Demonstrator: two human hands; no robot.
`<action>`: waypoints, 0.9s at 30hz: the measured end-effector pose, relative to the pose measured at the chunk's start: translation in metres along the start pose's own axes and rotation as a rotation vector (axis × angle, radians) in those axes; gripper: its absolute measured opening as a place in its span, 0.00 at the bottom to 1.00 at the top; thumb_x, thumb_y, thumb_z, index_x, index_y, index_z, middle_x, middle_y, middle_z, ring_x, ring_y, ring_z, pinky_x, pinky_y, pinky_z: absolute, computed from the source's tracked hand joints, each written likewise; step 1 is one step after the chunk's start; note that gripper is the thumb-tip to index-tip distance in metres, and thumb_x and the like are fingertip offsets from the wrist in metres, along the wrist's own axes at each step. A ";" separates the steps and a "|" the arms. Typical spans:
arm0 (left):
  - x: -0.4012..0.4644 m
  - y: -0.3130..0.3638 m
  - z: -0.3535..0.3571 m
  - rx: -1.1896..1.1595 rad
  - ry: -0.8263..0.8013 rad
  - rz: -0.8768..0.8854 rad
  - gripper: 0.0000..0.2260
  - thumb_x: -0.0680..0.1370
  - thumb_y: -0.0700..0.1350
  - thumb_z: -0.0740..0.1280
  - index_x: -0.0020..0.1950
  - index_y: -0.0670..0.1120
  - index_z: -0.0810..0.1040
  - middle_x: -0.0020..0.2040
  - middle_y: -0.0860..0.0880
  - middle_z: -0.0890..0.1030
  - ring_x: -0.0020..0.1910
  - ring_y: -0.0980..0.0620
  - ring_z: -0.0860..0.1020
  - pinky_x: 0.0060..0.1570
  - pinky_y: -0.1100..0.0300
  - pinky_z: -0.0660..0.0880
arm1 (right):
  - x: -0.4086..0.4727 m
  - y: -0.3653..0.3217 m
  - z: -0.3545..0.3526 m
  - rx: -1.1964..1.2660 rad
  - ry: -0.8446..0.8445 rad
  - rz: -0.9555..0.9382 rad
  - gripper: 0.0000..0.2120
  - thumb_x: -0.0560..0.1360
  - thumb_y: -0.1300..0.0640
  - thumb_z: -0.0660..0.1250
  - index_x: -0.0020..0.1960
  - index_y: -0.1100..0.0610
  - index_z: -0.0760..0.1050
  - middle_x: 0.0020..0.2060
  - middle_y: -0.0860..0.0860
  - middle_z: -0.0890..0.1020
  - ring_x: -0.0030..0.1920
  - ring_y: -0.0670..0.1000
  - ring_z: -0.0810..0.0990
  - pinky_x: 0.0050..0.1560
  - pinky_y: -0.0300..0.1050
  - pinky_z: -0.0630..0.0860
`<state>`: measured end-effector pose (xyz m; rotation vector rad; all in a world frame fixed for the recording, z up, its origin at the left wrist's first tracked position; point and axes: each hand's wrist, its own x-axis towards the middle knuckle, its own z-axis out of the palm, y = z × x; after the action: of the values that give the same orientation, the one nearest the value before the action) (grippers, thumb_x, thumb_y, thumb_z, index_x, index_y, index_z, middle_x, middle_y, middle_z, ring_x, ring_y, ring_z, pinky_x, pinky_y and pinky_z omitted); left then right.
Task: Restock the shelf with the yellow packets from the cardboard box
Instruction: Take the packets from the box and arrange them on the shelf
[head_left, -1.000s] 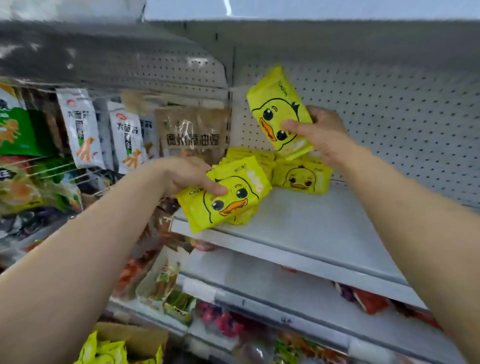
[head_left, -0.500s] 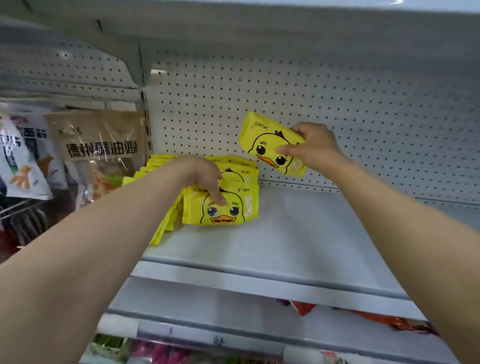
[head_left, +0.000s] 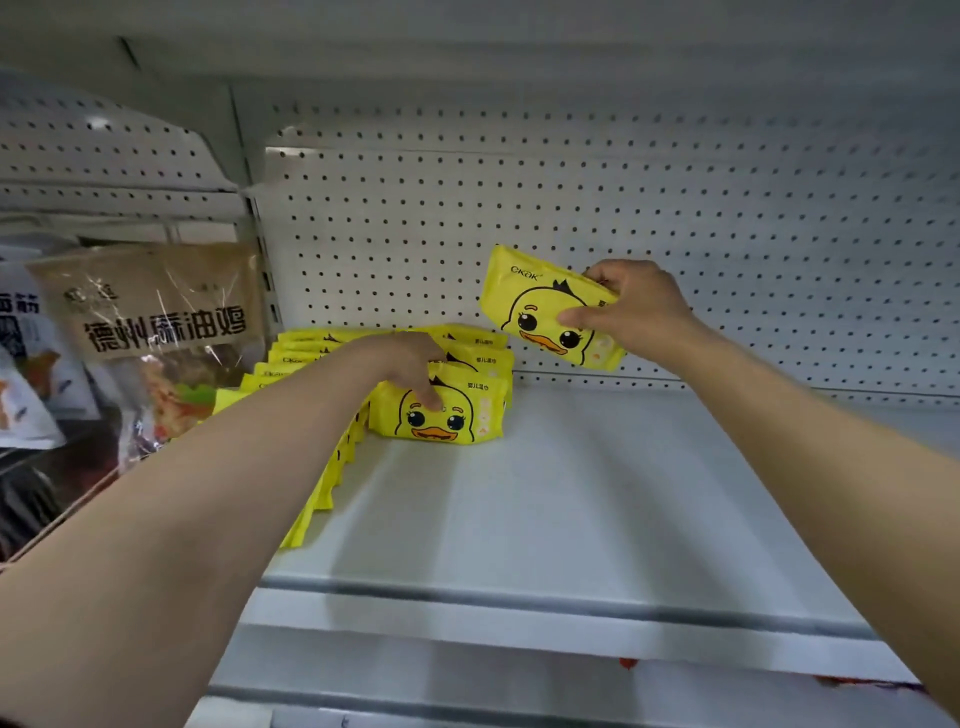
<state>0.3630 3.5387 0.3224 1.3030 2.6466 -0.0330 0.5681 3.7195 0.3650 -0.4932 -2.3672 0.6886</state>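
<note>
While both bare arms reach in over the pale grey metal shelf (head_left: 597, 499), each of the hands is busy with a packet. Right hand (head_left: 636, 312): grasping a flat yellow plastic packet printed with a cartoon duck face (head_left: 540, 312), thumb on the front, fingers curled over the upper right edge. Packet tilted, raised off the shelf, close in front of the white perforated back panel (head_left: 675, 218), to the right of the stock already placed.

Left hand (head_left: 410, 369): curled down over the top of the frontmost yellow duck packet (head_left: 441, 415), which stands upright on the shelf, face toward the camera. Fingertips press on the packet's front, just above the duck's eyes. Whether the thumb grips it from behind cannot be told.

Behind that front packet, more yellow packets of the same kind stand in a row (head_left: 478, 358) running toward the back panel. To the left, a second row of yellow packets (head_left: 322, 467) stands edge-on, running from the near part of the shelf to the far part, partly hidden by the left forearm.

Right half of the shelf is bare metal. Far left, in the next bay: a brown paper-look food bag with large dark characters (head_left: 156, 312), hanging, and white snack bags (head_left: 26, 389) at the frame edge. Below, the front lip of a lower shelf (head_left: 519, 675) shows.
</note>
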 end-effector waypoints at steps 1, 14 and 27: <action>0.003 -0.002 0.000 0.003 0.030 0.006 0.35 0.70 0.55 0.76 0.74 0.48 0.68 0.70 0.47 0.70 0.68 0.46 0.70 0.65 0.52 0.70 | 0.001 0.000 0.001 0.002 0.004 0.004 0.15 0.66 0.48 0.80 0.50 0.50 0.81 0.43 0.45 0.84 0.44 0.46 0.82 0.46 0.42 0.76; 0.034 -0.016 0.017 -0.167 0.217 0.083 0.37 0.68 0.54 0.78 0.72 0.46 0.69 0.69 0.46 0.73 0.68 0.45 0.70 0.62 0.56 0.69 | 0.006 0.004 0.012 -0.046 -0.026 0.070 0.17 0.66 0.49 0.80 0.53 0.51 0.82 0.46 0.46 0.84 0.46 0.46 0.81 0.48 0.41 0.76; 0.031 -0.025 0.030 -0.179 0.499 0.151 0.29 0.66 0.57 0.78 0.62 0.50 0.73 0.54 0.51 0.75 0.57 0.49 0.71 0.53 0.54 0.71 | 0.018 -0.007 0.031 -0.065 -0.137 0.087 0.18 0.65 0.50 0.81 0.52 0.49 0.81 0.49 0.47 0.84 0.52 0.49 0.81 0.54 0.43 0.75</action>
<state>0.3293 3.5448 0.2858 1.6124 2.8349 0.6116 0.5338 3.7117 0.3562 -0.5979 -2.5154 0.7066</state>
